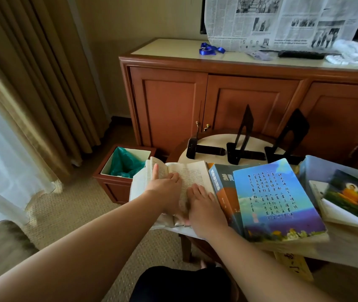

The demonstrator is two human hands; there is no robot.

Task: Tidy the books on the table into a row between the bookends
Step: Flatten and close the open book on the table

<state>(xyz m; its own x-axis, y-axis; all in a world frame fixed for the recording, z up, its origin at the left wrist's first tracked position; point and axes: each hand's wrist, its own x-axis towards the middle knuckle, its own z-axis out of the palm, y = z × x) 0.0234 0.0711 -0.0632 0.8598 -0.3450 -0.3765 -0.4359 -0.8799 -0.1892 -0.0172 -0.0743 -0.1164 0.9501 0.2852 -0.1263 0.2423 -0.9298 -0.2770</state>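
Both hands lie on an open book [186, 175] at the worktop's [213, 138] left edge. The left hand [166, 189] presses flat, thumb lifting a page; the right hand [204, 208] rests with fingers spread, slightly blurred. Beside it, a blue paperback [276, 199] overlaps a dark-covered book [221, 184]. Three black bookends [244, 136] stand along the far edge, seemingly well apart from the books.

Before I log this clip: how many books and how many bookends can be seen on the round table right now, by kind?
Open book, both hands on its pages: 1
Closed books: 3 — dark-covered book, blue book, green-covered book
Black bookends: 3 —
Total: 7
More books may lie hidden under the pile.
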